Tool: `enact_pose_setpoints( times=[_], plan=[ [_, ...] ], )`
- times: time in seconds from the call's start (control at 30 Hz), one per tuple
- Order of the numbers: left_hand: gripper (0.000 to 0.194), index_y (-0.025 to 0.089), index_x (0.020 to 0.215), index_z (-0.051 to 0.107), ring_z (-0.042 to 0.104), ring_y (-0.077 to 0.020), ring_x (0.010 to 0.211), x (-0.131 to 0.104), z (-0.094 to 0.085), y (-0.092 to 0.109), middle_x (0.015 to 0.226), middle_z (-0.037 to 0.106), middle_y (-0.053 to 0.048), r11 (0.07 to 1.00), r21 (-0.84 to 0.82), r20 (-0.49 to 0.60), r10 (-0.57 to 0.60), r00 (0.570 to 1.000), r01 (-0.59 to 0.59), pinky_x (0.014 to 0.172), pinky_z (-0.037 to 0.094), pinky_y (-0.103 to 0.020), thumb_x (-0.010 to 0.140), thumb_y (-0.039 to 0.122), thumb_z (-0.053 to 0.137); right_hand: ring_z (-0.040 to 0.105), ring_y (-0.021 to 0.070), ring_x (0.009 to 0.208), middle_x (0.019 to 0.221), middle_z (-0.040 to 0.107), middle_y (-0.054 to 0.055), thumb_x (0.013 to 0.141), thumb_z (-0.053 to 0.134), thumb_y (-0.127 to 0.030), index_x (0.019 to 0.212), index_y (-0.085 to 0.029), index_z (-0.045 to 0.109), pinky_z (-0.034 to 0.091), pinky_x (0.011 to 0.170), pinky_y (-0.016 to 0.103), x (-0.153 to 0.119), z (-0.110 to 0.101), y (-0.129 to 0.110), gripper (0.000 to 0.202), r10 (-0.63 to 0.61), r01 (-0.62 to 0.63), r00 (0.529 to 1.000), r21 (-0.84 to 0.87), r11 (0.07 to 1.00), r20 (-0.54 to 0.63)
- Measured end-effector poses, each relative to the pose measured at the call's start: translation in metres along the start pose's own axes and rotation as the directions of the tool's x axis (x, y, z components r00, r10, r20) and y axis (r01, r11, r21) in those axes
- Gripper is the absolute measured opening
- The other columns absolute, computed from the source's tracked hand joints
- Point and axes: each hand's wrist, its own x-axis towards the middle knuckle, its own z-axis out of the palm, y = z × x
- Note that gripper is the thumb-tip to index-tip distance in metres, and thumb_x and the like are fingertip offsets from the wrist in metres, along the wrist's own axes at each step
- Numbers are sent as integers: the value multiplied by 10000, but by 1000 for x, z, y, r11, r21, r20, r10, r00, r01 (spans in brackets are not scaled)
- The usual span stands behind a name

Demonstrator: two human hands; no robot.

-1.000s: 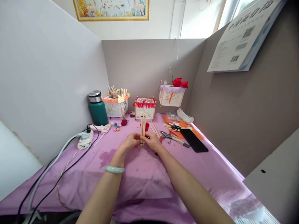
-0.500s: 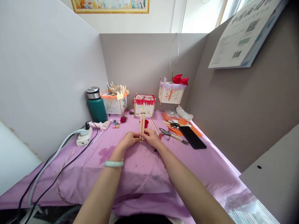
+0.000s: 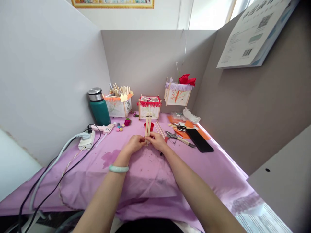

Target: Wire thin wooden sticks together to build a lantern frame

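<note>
Between my fingers stand a few pale wooden sticks (image 3: 148, 124), upright and side by side, with dark marks near their top and bottom ends. My left hand (image 3: 134, 144) pinches them low from the left, and my right hand (image 3: 156, 141) grips them from the right. Their lower ends are partly covered by my fingertips. Just behind the sticks is a small red cup (image 3: 152, 127). More thin sticks (image 3: 160, 128) lie on the cloth beyond my right hand, close to the pliers (image 3: 172, 136).
Paper-sided boxes stand at the back: one full of sticks (image 3: 118, 106), one red-fringed (image 3: 149, 111); another hangs with a red flower (image 3: 187, 80). A green bottle (image 3: 100, 111) and a power strip (image 3: 86, 141) are left. Right lie a phone (image 3: 199, 140), scissors (image 3: 181, 127) and orange sheets (image 3: 202, 134).
The whole view has shifted slightly, so things appear a little higher. Both hands keep their hold on the upright sticks, with hardly any movement.
</note>
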Motion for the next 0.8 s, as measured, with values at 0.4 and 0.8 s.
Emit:
enact_pose_setpoints(
  times=[0.4,0.8],
  plan=[
    [135,128,739,664,492,-121,586,1,2,-8,645,615,0,999,-22,69,49,996,-48,557,348,-224,693,208,565,519,139,699,721,607,3,786,570,-302,761,-150,641,369,634,230,0,1,0,169,-4,4,1000,-4,1000,-9],
    [142,126,700,649,471,-116,554,3,4,-7,606,587,4,986,-152,38,-70,997,75,548,351,-238,648,234,574,493,134,681,694,582,-1,781,561,-288,726,-155,625,354,619,229,0,3,1,157,-17,17,1000,-32,999,-13]
  ],
)
